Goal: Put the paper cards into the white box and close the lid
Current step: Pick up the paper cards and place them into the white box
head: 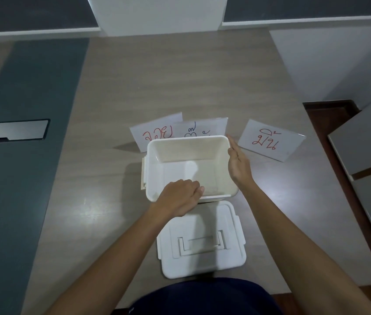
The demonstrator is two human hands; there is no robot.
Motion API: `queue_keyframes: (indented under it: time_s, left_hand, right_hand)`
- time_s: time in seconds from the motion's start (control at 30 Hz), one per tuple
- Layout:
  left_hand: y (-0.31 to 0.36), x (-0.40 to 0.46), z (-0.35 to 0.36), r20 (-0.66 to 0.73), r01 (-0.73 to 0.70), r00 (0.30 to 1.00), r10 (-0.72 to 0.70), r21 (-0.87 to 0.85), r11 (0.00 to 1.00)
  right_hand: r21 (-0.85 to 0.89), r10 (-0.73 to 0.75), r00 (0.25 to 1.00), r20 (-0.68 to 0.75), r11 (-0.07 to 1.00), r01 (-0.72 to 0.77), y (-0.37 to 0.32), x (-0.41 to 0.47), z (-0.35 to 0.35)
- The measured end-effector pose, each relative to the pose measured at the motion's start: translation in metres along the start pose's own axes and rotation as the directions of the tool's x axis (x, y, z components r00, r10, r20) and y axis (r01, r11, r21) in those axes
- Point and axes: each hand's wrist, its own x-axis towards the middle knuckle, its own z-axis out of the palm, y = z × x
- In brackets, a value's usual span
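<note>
The white box (pixel 216 144) stands open and empty in the middle of the table. Its lid (pixel 202 264) lies flat in front of it, handle side up. My left hand (pixel 180 196) grips the box's near rim with fingers curled over the edge. My right hand (pixel 239 164) rests flat against the box's right wall, fingers straight. Three paper cards with handwriting lie behind the box: a left card (pixel 157 130) with red writing, a middle card (pixel 205 128) partly hidden by the box, and a right card (pixel 271 139) with red writing.
The wooden table (pixel 180 76) has a dark grey strip on the left with a metal cable hatch (pixel 15 130). The table's right edge drops off near grey cabinets (pixel 366 155). A white column (pixel 157 12) stands at the far end.
</note>
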Motion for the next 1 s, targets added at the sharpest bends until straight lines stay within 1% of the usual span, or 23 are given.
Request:
queue_keyframes:
  time_s: [0.07, 0.13, 0.2, 0.27, 0.33, 0.4, 0.43, 0.47, 0.5, 0.53, 0.63, 0.7, 0.77, 0.83, 0.9, 1.0]
  left_hand:
    - [0.000, -0.001, -0.001, 0.013, 0.006, 1.000, -0.006, -0.027, 1.000]
    - [0.000, 0.001, -0.005, -0.004, 0.012, 1.000, -0.012, -0.050, 0.999]
    - [-0.002, 0.006, -0.014, -0.094, -0.011, 0.996, 0.005, -0.065, 0.998]
    - [-0.006, 0.017, -0.031, -0.244, -0.047, 0.970, 0.022, -0.095, 0.994]
    - [-0.015, 0.033, -0.051, -0.422, -0.100, 0.906, 0.032, -0.141, 0.985]
    - [-0.028, 0.049, -0.072, -0.579, -0.113, 0.815, 0.010, -0.141, 0.984]
    - [-0.037, 0.058, -0.083, -0.631, -0.097, 0.775, -0.018, -0.147, 0.984]
    - [-0.047, 0.068, -0.092, -0.658, -0.065, 0.751, -0.053, -0.155, 0.986]
    - [-0.058, 0.077, -0.100, -0.657, -0.015, 0.748, -0.094, -0.157, 0.987]
    - [-0.069, 0.086, -0.107, -0.631, 0.052, 0.764, -0.136, -0.151, 0.987]
    - [-0.099, 0.111, -0.116, -0.472, 0.242, 0.847, -0.243, -0.065, 0.968]
    - [-0.113, 0.122, -0.116, -0.350, 0.318, 0.884, -0.308, -0.031, 0.948]
    - [-0.122, 0.128, -0.114, -0.280, 0.382, 0.887, -0.368, -0.007, 0.924]
    - [-0.129, 0.130, -0.111, -0.261, 0.432, 0.876, -0.405, 0.053, 0.900]
    - [-0.136, 0.131, -0.108, -0.277, 0.463, 0.862, -0.424, 0.093, 0.881]
    - [-0.146, 0.127, -0.107, -0.340, 0.493, 0.827, -0.447, 0.058, 0.868]
  right_hand:
    - [-0.002, 0.005, 1.000, 0.002, 1.000, -0.005, 0.000, 0.000, 0.001]
    - [-0.007, 0.009, 1.000, -0.003, 1.000, -0.009, 0.000, 0.000, 0.001]
    - [-0.015, 0.006, 1.000, -0.004, 1.000, -0.006, 0.000, 0.000, 0.000]
    - [-0.030, 0.004, 1.000, -0.002, 1.000, -0.004, 0.000, 0.000, 0.000]
    - [-0.048, 0.001, 1.000, 0.002, 0.999, -0.001, 0.000, 0.000, -0.001]
    - [-0.062, -0.007, 1.000, 0.005, 0.998, 0.008, -0.001, -0.001, -0.001]
    - [-0.067, -0.008, 1.000, 0.006, 0.998, 0.008, -0.001, -0.001, -0.001]
    - [-0.073, -0.009, 1.000, 0.006, 0.997, 0.009, -0.001, -0.001, -0.001]
    - [-0.078, -0.011, 1.000, 0.009, 0.997, 0.012, -0.001, -0.002, -0.001]
    - [-0.082, -0.011, 1.000, 0.011, 0.997, 0.012, -0.001, -0.001, -0.001]
    - [-0.074, -0.011, 1.000, 0.010, 0.997, 0.012, 0.000, -0.002, -0.001]
    - [-0.067, -0.005, 1.000, 0.007, 0.998, 0.006, 0.000, -0.001, -0.001]
    - [-0.076, 0.008, 1.000, 0.008, 0.997, -0.007, -0.001, -0.002, -0.001]
    - [-0.078, 0.016, 1.000, 0.009, 0.997, -0.015, -0.001, -0.002, 0.000]
    - [-0.077, 0.021, 1.000, 0.005, 0.997, -0.020, -0.002, -0.003, 0.000]
    - [-0.065, 0.026, 1.000, 0.005, 0.998, -0.025, -0.003, -0.003, -0.001]
